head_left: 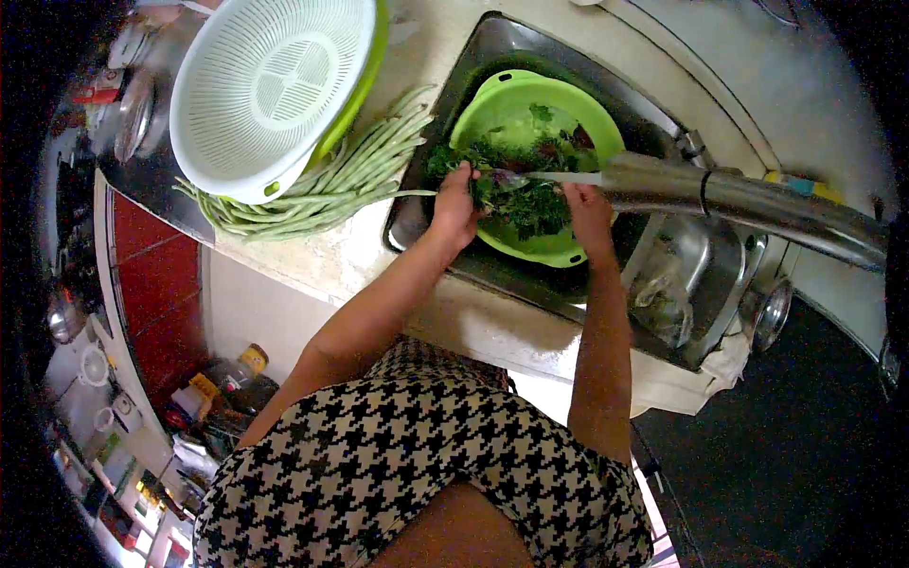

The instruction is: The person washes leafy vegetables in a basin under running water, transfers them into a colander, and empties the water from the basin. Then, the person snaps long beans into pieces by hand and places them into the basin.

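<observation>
Under the running tap, my left hand (pixel 456 206) is closed on a bunch of curly leafy greens (pixel 525 204), dark green with some purplish parts. My right hand (pixel 589 216) is at the other side of the bunch, its fingers curled against the leaves. A bright green basin (pixel 598 112) sits in the sink (pixel 492 43) below both hands, with water and loose leaves in it. From the metal faucet (pixel 748 201) a stream of water (pixel 559 177) falls between my hands onto the greens. Some of my fingertips are hidden by leaves.
Left of the sink, a white colander (pixel 213 123) in a green bowl (pixel 374 71) stands by a pile of long green beans (pixel 312 199). A smaller sink basin (pixel 677 275) holds a clear plastic-looking item. A cloth (pixel 724 364) hangs over the counter edge at right.
</observation>
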`<state>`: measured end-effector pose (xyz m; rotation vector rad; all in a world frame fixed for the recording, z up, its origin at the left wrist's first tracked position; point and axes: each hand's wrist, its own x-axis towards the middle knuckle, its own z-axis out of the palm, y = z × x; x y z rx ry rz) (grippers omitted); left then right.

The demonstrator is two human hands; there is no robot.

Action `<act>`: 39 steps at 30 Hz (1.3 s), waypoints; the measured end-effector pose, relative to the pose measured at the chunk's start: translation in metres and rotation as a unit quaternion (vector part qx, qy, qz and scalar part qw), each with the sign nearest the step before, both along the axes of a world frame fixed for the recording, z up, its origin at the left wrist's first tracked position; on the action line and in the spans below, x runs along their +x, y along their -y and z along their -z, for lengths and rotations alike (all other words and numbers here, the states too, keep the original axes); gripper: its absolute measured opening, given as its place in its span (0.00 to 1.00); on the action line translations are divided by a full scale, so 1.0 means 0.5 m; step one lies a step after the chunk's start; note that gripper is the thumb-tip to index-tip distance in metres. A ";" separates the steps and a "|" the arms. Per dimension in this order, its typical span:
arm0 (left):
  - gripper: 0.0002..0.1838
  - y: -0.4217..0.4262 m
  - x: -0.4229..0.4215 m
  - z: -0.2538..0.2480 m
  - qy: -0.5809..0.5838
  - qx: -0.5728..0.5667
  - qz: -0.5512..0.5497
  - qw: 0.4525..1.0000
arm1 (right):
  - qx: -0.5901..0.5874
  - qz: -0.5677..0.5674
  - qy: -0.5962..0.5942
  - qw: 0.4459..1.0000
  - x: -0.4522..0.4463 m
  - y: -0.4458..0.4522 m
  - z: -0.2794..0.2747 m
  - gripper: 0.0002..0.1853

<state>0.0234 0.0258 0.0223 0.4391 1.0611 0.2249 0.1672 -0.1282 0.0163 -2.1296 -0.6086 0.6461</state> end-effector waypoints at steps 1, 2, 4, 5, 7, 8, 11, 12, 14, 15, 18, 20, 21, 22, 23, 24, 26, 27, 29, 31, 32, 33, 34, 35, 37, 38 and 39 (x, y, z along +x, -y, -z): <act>0.14 0.004 0.001 0.012 -0.005 0.004 0.013 1.000 | -0.006 -0.003 0.020 1.000 -0.015 0.000 0.007 0.14; 0.15 0.009 0.002 0.024 -0.009 0.007 0.025 1.000 | 0.011 -0.023 0.045 0.999 -0.031 0.011 0.045 0.13; 0.18 0.016 0.011 0.014 -0.047 0.003 0.056 0.997 | 0.055 -0.037 0.026 0.997 -0.063 -0.004 0.020 0.12; 0.17 0.017 0.012 0.013 -0.038 0.002 0.074 0.997 | 0.069 -0.045 0.075 0.994 -0.075 -0.005 0.020 0.12; 0.16 0.017 0.007 0.025 -0.019 -0.001 0.109 0.994 | 0.096 -0.060 0.170 0.979 -0.096 -0.011 0.014 0.12; 0.17 0.014 0.007 0.032 -0.015 -0.017 0.135 0.991 | 0.062 -0.082 0.177 0.979 -0.109 -0.010 0.008 0.11; 0.21 0.003 0.011 0.040 0.005 -0.047 0.204 0.978 | -0.057 -0.169 0.237 0.955 -0.141 -0.024 -0.050 0.10; 0.22 -0.003 0.016 0.025 0.019 -0.045 0.221 0.974 | -0.110 -0.207 0.202 0.951 -0.144 -0.035 -0.080 0.09; 0.22 -0.011 0.010 0.077 0.077 -0.069 0.237 0.966 | -0.062 -0.202 0.226 0.951 -0.153 -0.026 -0.068 0.09; 0.21 -0.009 0.010 0.088 0.071 -0.071 0.217 0.971 | -0.037 -0.200 0.238 0.950 -0.155 -0.023 -0.064 0.09; 0.22 -0.007 0.013 0.101 0.057 -0.098 0.159 0.981 | 0.027 -0.109 0.120 0.986 -0.155 -0.010 -0.065 0.09; 0.24 -0.009 0.021 0.084 0.059 -0.057 0.147 0.986 | 0.008 -0.041 0.131 0.990 -0.141 -0.011 -0.072 0.09; 0.24 -0.009 0.023 0.077 0.059 -0.036 0.141 0.988 | -0.002 -0.007 0.136 0.991 -0.134 -0.015 -0.081 0.10; 0.24 -0.010 0.023 0.070 0.053 -0.034 0.142 0.988 | 0.008 0.024 0.114 0.993 -0.129 -0.019 -0.090 0.12; 0.24 -0.012 0.025 0.062 0.047 -0.032 0.143 0.988 | 0.014 0.022 0.117 0.993 -0.126 -0.027 -0.100 0.12; 0.24 -0.011 0.026 0.062 0.041 -0.031 0.145 0.988 | 0.021 0.021 0.121 0.992 -0.127 -0.038 -0.109 0.12; 0.21 -0.003 0.028 0.076 0.012 -0.023 0.125 0.992 | 0.004 0.017 0.174 0.985 -0.133 -0.057 -0.106 0.11; 0.20 -0.002 0.030 0.071 -0.003 -0.019 0.115 0.993 | -0.003 0.012 0.169 0.986 -0.133 -0.063 -0.098 0.11; 0.20 -0.002 0.029 0.060 -0.014 -0.034 0.117 0.992 | -0.016 0.002 0.159 0.987 -0.132 -0.073 -0.079 0.09; 0.20 -0.004 0.029 0.033 -0.017 -0.037 0.113 0.993 | -0.018 -0.016 0.120 0.992 -0.125 -0.070 -0.065 0.09; 0.20 -0.003 0.029 0.020 -0.015 -0.033 0.108 0.994 | -0.020 -0.026 0.100 0.994 -0.124 -0.068 -0.058 0.09; 0.20 -0.002 0.029 0.013 -0.013 -0.029 0.102 0.994 | -0.030 -0.036 0.113 0.992 -0.123 -0.067 -0.052 0.09; 0.19 0.001 0.025 0.038 -0.007 -0.003 0.123 0.992 | -0.040 -0.046 0.127 0.990 -0.123 -0.066 -0.047 0.08; 0.18 0.006 0.020 0.072 0.000 0.023 0.143 0.989 | -0.050 -0.057 0.141 0.987 -0.122 -0.065 -0.045 0.07; 0.18 0.007 0.019 0.079 0.013 0.056 0.169 0.984 | -0.139 -0.100 0.192 0.966 -0.124 -0.070 -0.059 0.06; 0.19 0.009 0.016 0.082 0.020 0.063 0.176 0.982 | -0.183 -0.121 0.217 0.951 -0.124 -0.073 -0.064 0.06; 0.19 0.007 0.016 0.073 0.026 0.070 0.183 0.980 | -0.192 -0.132 0.243 0.941 -0.125 -0.072 -0.058 0.06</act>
